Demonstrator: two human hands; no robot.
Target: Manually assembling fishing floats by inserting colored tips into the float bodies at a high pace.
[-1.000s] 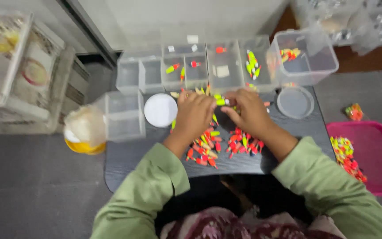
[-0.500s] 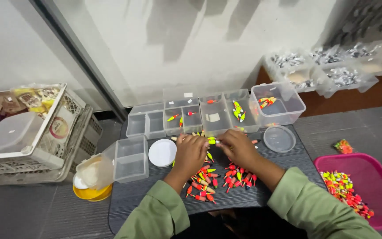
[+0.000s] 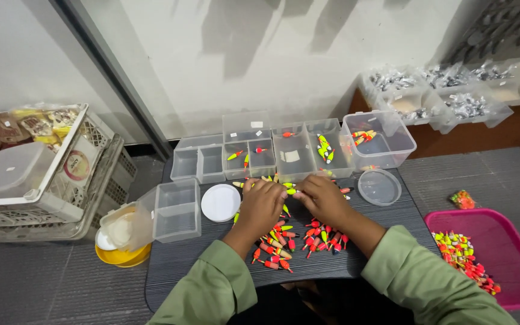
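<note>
Small tapered plastic floats (image 3: 284,238) lie heaped on ribbed dark table (image 3: 188,259).

Floats (image 3: 284,241) lie on the tray (image 3: 170,271), boxes (image 3: 296,150) behind them.

Left of the board we see a white lattice crate (image 3: 61,180) holding packets, and a yellow bowl (image 3: 120,256) on the floor; to our right sits a pink tray (image 3: 513,241), with clear bins of grey metal bits (image 3: 446,99) behind
</note>
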